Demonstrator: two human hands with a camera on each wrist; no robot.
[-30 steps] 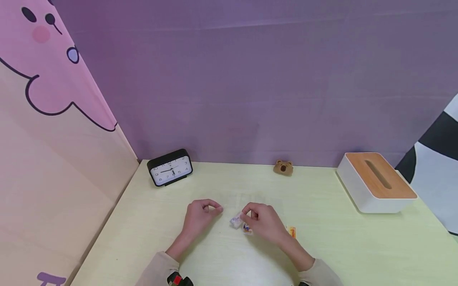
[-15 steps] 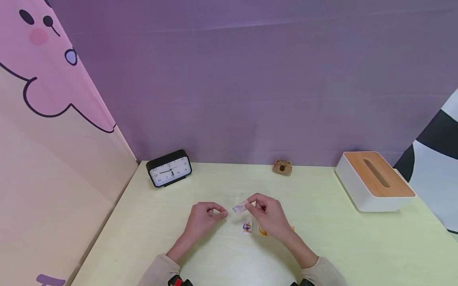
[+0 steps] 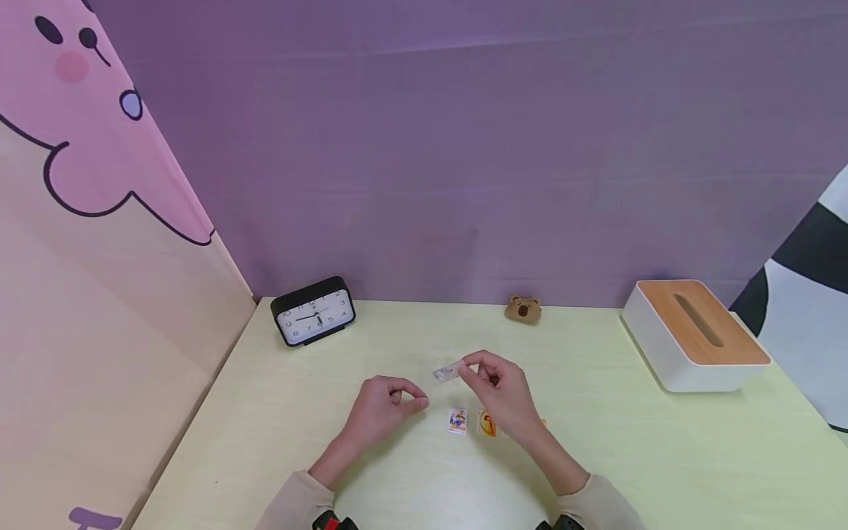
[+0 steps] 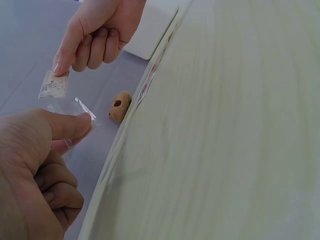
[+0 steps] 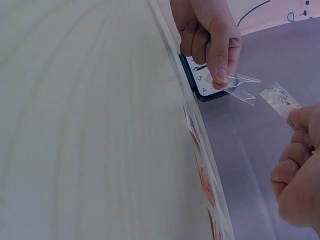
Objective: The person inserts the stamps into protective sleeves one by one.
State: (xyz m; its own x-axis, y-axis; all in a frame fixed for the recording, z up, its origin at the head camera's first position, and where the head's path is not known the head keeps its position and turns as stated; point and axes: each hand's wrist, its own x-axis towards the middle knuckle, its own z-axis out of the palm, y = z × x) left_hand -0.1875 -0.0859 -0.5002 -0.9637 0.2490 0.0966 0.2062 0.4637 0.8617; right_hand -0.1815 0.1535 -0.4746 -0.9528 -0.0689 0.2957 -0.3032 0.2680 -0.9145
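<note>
My left hand (image 3: 384, 408) pinches a small clear plastic sleeve (image 5: 245, 89) between thumb and forefinger, its other fingers curled in. To its right, my right hand (image 3: 503, 390) pinches one end of a small pale rectangular card with a silvery printed pattern (image 5: 280, 98). The card is in the air beyond the sleeve's outer end, with a gap between them in the right wrist view. Below the hands a small colourful card (image 3: 458, 421) and an orange-yellow one (image 3: 486, 423) lie on the table. Another orange piece (image 3: 544, 423) shows partly behind my right wrist.
A black alarm clock (image 3: 314, 313) stands at the back left of the pale table (image 3: 397, 486). A small brown bear-head figure (image 3: 523, 310) is at the back edge. On the right stands a white tissue box (image 3: 695, 338) with a wooden lid. A purple cloth (image 3: 424, 147) hangs behind.
My right hand has lifted the patterned card off the table and moved it up and away, uncovering the cards below. My left hand has shifted slightly right.
</note>
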